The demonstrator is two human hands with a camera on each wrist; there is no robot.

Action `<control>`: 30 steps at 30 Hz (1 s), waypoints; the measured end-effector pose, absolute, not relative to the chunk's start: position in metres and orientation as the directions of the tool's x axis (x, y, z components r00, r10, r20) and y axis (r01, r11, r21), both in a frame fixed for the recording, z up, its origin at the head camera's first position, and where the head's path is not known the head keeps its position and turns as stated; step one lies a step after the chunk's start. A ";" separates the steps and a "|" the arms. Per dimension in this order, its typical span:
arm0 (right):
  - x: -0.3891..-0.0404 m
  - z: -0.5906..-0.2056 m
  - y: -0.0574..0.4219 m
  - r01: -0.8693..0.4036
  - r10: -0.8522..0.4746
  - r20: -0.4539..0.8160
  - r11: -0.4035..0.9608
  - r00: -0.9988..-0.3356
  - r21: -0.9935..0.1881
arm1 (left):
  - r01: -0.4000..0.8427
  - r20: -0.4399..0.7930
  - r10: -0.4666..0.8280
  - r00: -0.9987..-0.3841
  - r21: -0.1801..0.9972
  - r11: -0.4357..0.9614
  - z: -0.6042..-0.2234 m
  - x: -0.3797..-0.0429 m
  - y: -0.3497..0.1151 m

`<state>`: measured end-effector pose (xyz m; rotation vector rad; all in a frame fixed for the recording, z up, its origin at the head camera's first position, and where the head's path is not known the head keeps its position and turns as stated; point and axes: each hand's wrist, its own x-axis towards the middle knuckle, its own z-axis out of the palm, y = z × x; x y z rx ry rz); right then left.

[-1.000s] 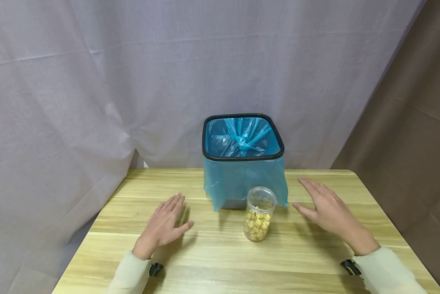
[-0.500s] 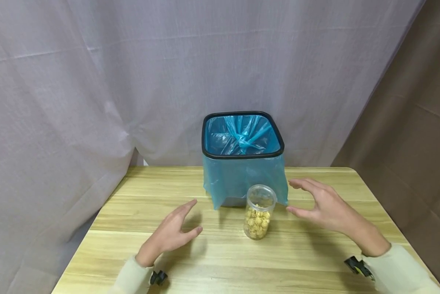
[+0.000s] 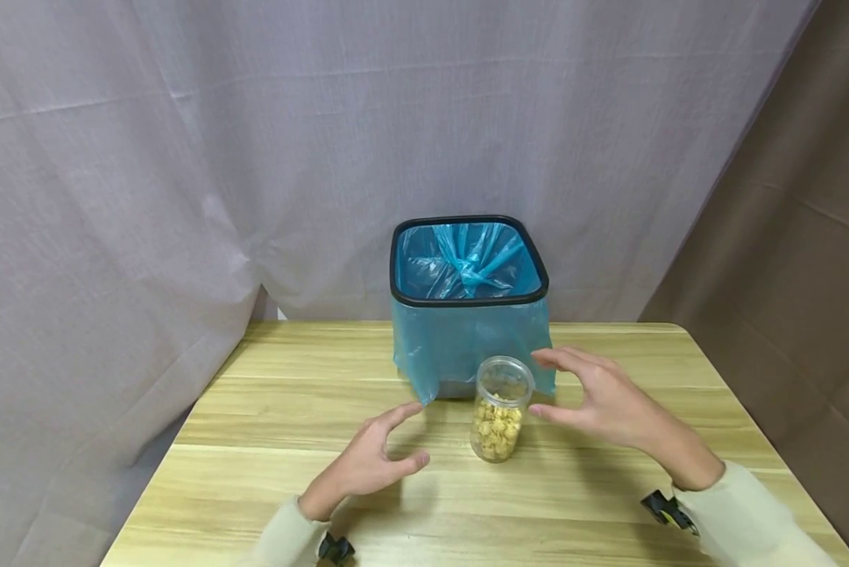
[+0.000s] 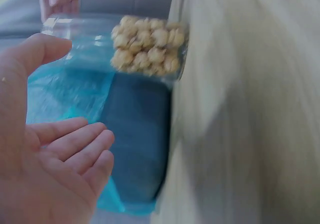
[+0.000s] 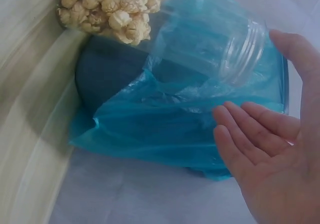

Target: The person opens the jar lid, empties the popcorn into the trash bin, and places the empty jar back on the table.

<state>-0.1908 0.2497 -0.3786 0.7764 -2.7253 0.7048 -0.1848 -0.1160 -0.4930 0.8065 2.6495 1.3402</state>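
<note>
A clear plastic jar (image 3: 504,409), without a lid, stands upright on the table, about half filled with popcorn (image 4: 147,45). To its left, my left hand (image 3: 371,457) hovers with thumb and fingers spread apart, holding nothing. My right hand (image 3: 602,398) is close on the jar's right side, thumb and fingers parted near the rim; the right wrist view shows its fingers (image 5: 252,134) extended beside the jar without a grip. Behind the jar stands a dark bin (image 4: 137,139) with a black rim, lined by a blue plastic bag (image 3: 467,339).
The light wooden table (image 3: 276,425) carries the bin near its back edge. Grey curtain cloth (image 3: 325,157) hangs behind and on the left. A brown curtain (image 3: 793,236) hangs along the right side.
Both hands have moved inward toward the jar, the left hand rightward and the right hand leftward. Their fingers have bent a little. Jar and bin stay in place.
</note>
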 end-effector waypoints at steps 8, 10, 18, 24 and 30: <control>-0.199 -0.388 0.242 -0.552 -0.454 0.316 0.720 -0.833 -0.422 | 0.416 0.138 0.534 -0.834 0.793 0.446 -0.502 -0.190 -0.087; -0.200 -0.389 0.241 -0.555 -0.456 0.319 0.713 -0.831 -0.429 | 0.420 0.146 0.534 -0.832 0.795 0.437 -0.502 -0.193 -0.079; -0.205 -0.393 0.237 -0.573 -0.464 0.336 0.690 -0.819 -0.443 | 0.428 0.184 0.524 -0.831 0.814 0.393 -0.505 -0.206 -0.051; -0.207 -0.393 0.234 -0.577 -0.470 0.336 0.688 -0.816 -0.440 | 0.391 0.211 0.520 -0.828 0.881 0.265 -0.508 -0.216 -0.030; -0.209 -0.396 0.230 -0.585 -0.477 0.340 0.675 -0.811 -0.448 | 0.387 0.229 0.527 -0.818 0.898 0.211 -0.514 -0.223 -0.014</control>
